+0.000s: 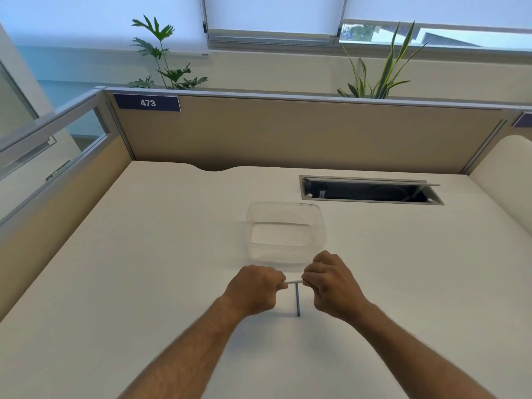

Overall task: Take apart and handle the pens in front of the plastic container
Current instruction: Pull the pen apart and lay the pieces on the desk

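Observation:
A clear plastic container (pixel 285 231) stands on the white desk, with nothing visible inside it. Just in front of it, my left hand (pixel 254 289) and my right hand (pixel 331 283) each grip one end of a white pen (pixel 294 281), held level between them above the desk. Only the short middle stretch of that pen shows; its ends are hidden in my fingers. A second, dark grey pen (pixel 297 300) lies on the desk below, pointing toward me.
The white desk (pixel 144 254) is walled by beige partitions at the back and left. An open cable hatch (pixel 371 190) is set into the desk behind and right of the container. Plants stand beyond the back partition.

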Motion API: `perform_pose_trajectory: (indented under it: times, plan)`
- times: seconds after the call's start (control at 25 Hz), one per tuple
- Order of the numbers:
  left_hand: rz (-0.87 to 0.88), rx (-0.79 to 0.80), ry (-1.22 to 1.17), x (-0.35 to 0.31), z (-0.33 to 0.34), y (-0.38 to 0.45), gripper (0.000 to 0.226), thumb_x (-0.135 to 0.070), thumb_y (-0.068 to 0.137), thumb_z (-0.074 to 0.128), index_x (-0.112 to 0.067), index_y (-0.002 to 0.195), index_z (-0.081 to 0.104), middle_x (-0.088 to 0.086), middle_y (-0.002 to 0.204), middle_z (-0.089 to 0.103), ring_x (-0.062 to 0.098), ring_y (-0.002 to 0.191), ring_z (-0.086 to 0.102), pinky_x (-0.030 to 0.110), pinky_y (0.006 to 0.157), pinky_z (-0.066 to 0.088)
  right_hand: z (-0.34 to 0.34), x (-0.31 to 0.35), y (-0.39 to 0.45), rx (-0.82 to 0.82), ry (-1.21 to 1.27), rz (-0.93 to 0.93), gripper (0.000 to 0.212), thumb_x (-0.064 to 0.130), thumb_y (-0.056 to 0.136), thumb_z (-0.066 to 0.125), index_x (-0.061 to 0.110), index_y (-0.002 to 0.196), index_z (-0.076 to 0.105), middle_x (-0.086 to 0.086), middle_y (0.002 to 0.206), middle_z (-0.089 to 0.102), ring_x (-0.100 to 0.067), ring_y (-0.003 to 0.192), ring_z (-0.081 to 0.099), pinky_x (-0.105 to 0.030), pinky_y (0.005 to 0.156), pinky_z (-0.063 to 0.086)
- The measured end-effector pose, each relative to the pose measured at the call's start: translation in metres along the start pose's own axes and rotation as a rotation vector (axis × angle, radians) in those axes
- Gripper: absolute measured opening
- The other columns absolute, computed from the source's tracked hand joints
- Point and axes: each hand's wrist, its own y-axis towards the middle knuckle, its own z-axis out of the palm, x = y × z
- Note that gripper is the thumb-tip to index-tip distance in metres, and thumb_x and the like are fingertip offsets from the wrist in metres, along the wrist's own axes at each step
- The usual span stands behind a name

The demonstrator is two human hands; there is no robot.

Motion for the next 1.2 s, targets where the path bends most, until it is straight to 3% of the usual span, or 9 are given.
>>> perform_pose_trajectory:
  times: [0.08, 0.2, 0.36, 0.48, 0.6, 0.76, 0.88, 1.08, 1.2]
  plan:
    - [-0.055, 0.123, -0.058, 0.001, -0.003, 0.004, 0.021, -0.027, 0.097, 0.049, -0.017, 0.092, 0.067, 0.007, 0.084, 0.072, 0.028, 0.071, 0.060, 0.038, 0.065, 0.051, 0.001, -0.002, -0.003, 0.011, -0.038, -0.037, 0.012, 0.004, 0.074, 0.076, 0.015, 0.071, 0.072, 0.007, 0.074, 0.071, -0.024, 0.076, 0.058, -0.034, 0.057, 0.047]
    - [-0.086, 0.250, -0.150, 0.001, -0.007, 0.009, 0.020, -0.023, 0.097, 0.048, -0.024, 0.093, 0.068, 0.002, 0.088, 0.072, 0.019, 0.072, 0.057, 0.032, 0.064, 0.047, 0.006, -0.004, -0.008, 0.005, -0.069, -0.073, 0.014, 0.003, 0.073, 0.075, 0.016, 0.075, 0.071, 0.006, 0.077, 0.071, -0.025, 0.079, 0.059, -0.032, 0.060, 0.046]
    - [-0.174, 0.387, -0.341, -0.001, -0.011, 0.013, 0.023, -0.024, 0.099, 0.046, -0.028, 0.092, 0.068, -0.005, 0.076, 0.065, 0.015, 0.053, 0.061, 0.028, 0.054, 0.054, 0.005, -0.006, -0.013, -0.030, -0.105, -0.108, 0.011, 0.004, 0.076, 0.073, 0.014, 0.080, 0.071, 0.004, 0.083, 0.071, -0.026, 0.081, 0.060, -0.032, 0.065, 0.046]
    - [-0.114, 0.209, -0.250, -0.003, -0.014, 0.013, 0.017, -0.039, 0.091, 0.058, -0.028, 0.100, 0.067, -0.003, 0.087, 0.073, 0.015, 0.067, 0.062, 0.032, 0.067, 0.054, 0.002, -0.006, -0.011, 0.037, -0.057, -0.036, 0.007, 0.008, 0.078, 0.075, 0.014, 0.080, 0.074, 0.004, 0.082, 0.073, -0.025, 0.078, 0.061, -0.034, 0.060, 0.048]
    - [0.033, 0.059, -0.029, -0.004, -0.010, 0.012, 0.022, -0.043, 0.087, 0.062, -0.024, 0.098, 0.068, -0.003, 0.089, 0.071, 0.023, 0.078, 0.063, 0.032, 0.064, 0.049, 0.002, -0.010, -0.004, 0.243, 0.057, 0.120, 0.012, 0.016, 0.090, 0.063, 0.015, 0.094, 0.075, 0.001, 0.093, 0.073, -0.024, 0.085, 0.062, -0.035, 0.067, 0.049]
    - [0.151, -0.053, 0.131, -0.007, -0.003, 0.007, 0.018, -0.032, 0.093, 0.057, -0.018, 0.088, 0.068, 0.002, 0.078, 0.068, 0.031, 0.061, 0.061, 0.031, 0.051, 0.043, -0.002, -0.019, 0.003, 0.418, 0.242, 0.219, 0.019, 0.022, 0.097, 0.057, 0.016, 0.105, 0.073, 0.001, 0.102, 0.073, -0.012, 0.085, 0.060, -0.021, 0.074, 0.044]
    - [0.222, -0.137, 0.177, -0.010, -0.005, 0.005, 0.012, -0.026, 0.084, 0.070, -0.020, 0.074, 0.068, -0.001, 0.062, 0.063, 0.023, 0.048, 0.056, 0.023, 0.041, 0.041, -0.006, -0.018, 0.006, 0.481, 0.286, 0.242, 0.019, 0.024, 0.097, 0.059, 0.014, 0.101, 0.074, -0.001, 0.098, 0.074, -0.014, 0.080, 0.059, -0.028, 0.075, 0.048]
    - [0.197, -0.142, 0.191, -0.009, -0.005, 0.008, 0.016, -0.025, 0.083, 0.070, -0.017, 0.070, 0.065, 0.000, 0.057, 0.061, 0.024, 0.044, 0.053, 0.023, 0.040, 0.037, -0.002, -0.010, 0.003, 0.294, 0.161, 0.251, 0.015, 0.016, 0.089, 0.062, 0.016, 0.087, 0.077, -0.002, 0.082, 0.075, -0.022, 0.078, 0.059, -0.036, 0.066, 0.049]
    - [0.021, 0.046, 0.067, -0.010, -0.009, 0.013, 0.019, -0.029, 0.094, 0.053, -0.019, 0.086, 0.068, 0.003, 0.075, 0.068, 0.026, 0.063, 0.059, 0.031, 0.055, 0.047, 0.001, -0.006, -0.003, 0.094, -0.031, 0.052, 0.012, 0.004, 0.075, 0.070, 0.016, 0.072, 0.072, 0.005, 0.070, 0.071, -0.022, 0.069, 0.057, -0.033, 0.055, 0.045]
